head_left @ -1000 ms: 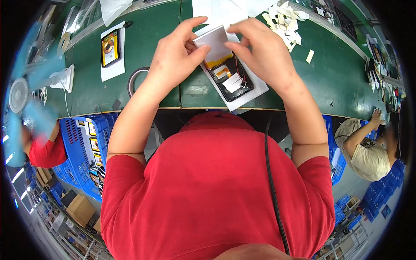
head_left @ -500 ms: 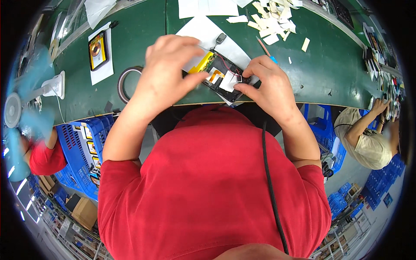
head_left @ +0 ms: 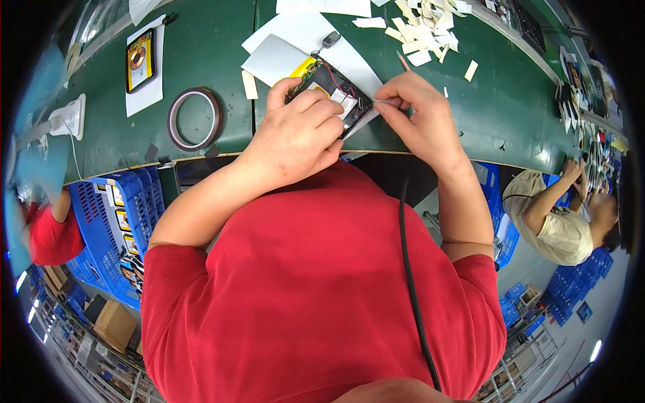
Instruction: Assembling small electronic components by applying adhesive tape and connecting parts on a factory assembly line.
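Okay, opened handheld device (head_left: 327,81) on white paper (head_left: 349,57), green table (head_left: 510,114); left hand (head_left: 299,131) curled over it, actual grip unclear; right hand (head_left: 420,115) thumb and index together by its corner, pinched item unclear; sideways tug could snag thin red wires (head_left: 328,68)

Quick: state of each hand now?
Left hand: curled over the opened black device; grip cannot be told.
Right hand: pinched closed by its corner; contents unclear.
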The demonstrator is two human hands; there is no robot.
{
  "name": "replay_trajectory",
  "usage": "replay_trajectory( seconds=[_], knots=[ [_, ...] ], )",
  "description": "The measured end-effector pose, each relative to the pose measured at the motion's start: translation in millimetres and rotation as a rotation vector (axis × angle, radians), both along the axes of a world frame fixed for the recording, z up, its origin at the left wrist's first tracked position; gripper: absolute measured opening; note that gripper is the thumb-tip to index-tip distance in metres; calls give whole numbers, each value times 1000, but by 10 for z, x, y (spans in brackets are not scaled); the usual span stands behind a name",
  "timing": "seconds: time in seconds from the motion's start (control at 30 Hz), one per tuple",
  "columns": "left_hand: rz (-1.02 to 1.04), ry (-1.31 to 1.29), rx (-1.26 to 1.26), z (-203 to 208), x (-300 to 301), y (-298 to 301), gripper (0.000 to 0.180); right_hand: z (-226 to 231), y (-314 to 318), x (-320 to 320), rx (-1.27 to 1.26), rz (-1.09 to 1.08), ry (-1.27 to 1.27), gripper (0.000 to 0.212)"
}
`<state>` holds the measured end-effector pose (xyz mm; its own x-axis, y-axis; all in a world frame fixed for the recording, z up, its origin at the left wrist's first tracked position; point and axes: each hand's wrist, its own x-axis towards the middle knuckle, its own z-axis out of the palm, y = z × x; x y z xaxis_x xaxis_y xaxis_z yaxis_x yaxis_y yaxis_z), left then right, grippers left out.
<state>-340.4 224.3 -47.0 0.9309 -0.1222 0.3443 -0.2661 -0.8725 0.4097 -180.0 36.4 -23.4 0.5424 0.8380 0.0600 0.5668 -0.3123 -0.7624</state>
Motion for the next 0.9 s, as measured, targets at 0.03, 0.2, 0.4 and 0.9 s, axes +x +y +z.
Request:
replay_trajectory(
  seconds=[0.03, 0.2, 0.4, 0.9],
  knots=[
    [-1, -3, 24, -17, -23, 17, 28, -24, 18, 32, 79, 69, -82, 10],
    [44, 17, -65, -75, -81, 11, 32, 66, 243, 126, 44, 337, -337, 10],
    [53, -24, -85, -155, -107, 15, 31, 184, 426, 295, -51, 615, -459, 6],
    [49, -48, -176, -233, -111, 23, 32, 223, 434, 269, -87, 660, -317, 10]
  ],
)
